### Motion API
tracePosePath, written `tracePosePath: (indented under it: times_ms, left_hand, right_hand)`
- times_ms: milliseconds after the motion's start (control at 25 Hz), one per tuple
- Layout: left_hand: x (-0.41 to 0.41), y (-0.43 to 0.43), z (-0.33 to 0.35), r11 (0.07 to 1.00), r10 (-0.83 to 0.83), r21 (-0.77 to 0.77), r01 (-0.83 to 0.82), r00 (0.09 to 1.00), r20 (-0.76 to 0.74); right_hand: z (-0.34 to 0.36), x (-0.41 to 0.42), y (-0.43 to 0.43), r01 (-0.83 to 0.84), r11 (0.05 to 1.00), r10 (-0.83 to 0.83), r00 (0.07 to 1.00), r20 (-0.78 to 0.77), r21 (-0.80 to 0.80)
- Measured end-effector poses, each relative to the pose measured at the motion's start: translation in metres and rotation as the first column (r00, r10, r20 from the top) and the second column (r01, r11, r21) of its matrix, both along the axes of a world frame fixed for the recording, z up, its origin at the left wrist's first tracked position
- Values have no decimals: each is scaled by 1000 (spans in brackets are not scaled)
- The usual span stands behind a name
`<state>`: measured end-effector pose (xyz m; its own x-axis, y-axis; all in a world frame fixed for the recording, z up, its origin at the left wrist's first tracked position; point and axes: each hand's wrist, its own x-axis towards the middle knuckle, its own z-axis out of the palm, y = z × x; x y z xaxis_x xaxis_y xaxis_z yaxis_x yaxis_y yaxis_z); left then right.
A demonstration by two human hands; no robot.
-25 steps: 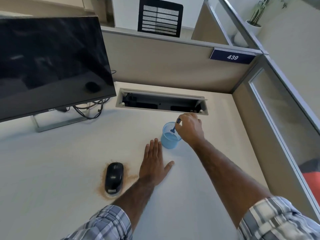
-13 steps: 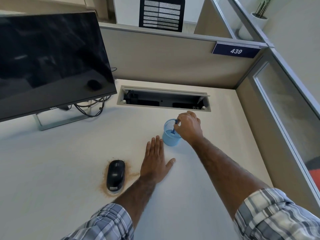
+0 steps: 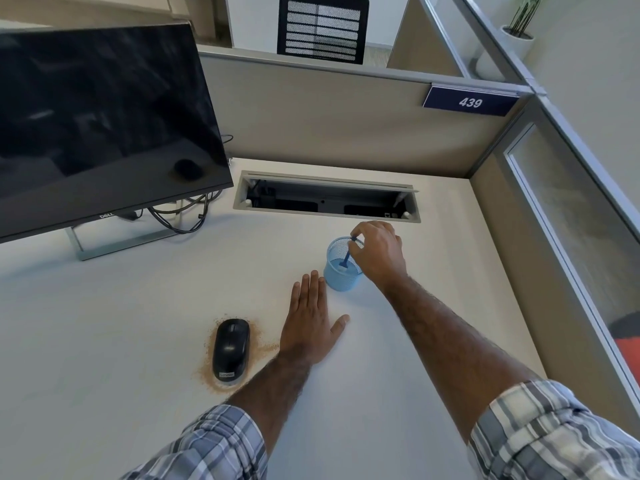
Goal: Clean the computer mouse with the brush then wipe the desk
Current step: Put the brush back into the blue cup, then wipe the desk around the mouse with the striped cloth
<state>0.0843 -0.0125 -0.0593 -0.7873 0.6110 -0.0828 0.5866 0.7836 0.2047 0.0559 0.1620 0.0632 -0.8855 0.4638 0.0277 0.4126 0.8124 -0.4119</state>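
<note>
A black computer mouse [image 3: 231,348] lies on the white desk [image 3: 104,323], ringed by brown dust [image 3: 258,348]. My left hand [image 3: 311,322] rests flat on the desk just right of the mouse, fingers spread, holding nothing. A blue mesh cup [image 3: 341,268] stands beyond it. A small blue brush [image 3: 347,256] stands inside the cup, and my right hand [image 3: 375,249] pinches the top of its handle at the cup's rim. The brush head is down at the cup's bottom.
A dark monitor [image 3: 97,123] on a metal stand fills the left, with cables behind it. An open cable tray slot [image 3: 327,199] is cut into the desk behind the cup. Partition walls close off the back and right side.
My hands have barely moved. My right hand stays pinched on the brush handle in the cup. The camera view has shifted slightly.
</note>
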Motion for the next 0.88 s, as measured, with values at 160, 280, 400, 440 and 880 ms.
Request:
tracePosePath:
  times_ms: [160, 280, 400, 440, 880]
  left_hand:
    - [0, 0, -2, 1000, -4, -10, 4, 1000, -13]
    - [1, 0, -1, 1000, 4, -21, -4, 999, -36]
    - [6, -2, -1, 1000, 11, -6, -11, 1000, -29]
    - [8, -4, 0, 1000, 19, 10, -19, 999, -26]
    - [60, -37, 25, 988, -102, 115, 108, 993, -55]
  right_hand:
    - [2, 9, 3, 60, 998, -62, 993, -95, -25]
    - [3, 24, 1, 103, 994, -105, 985, -139, -21]
    - [1, 45, -4, 163, 986, -167, 966, -200, -36]
    - [-1, 52, -7, 184, 982, -190, 956, -225, -46]
    - [-42, 182, -74, 347, 938, -334, 915, -224, 16]
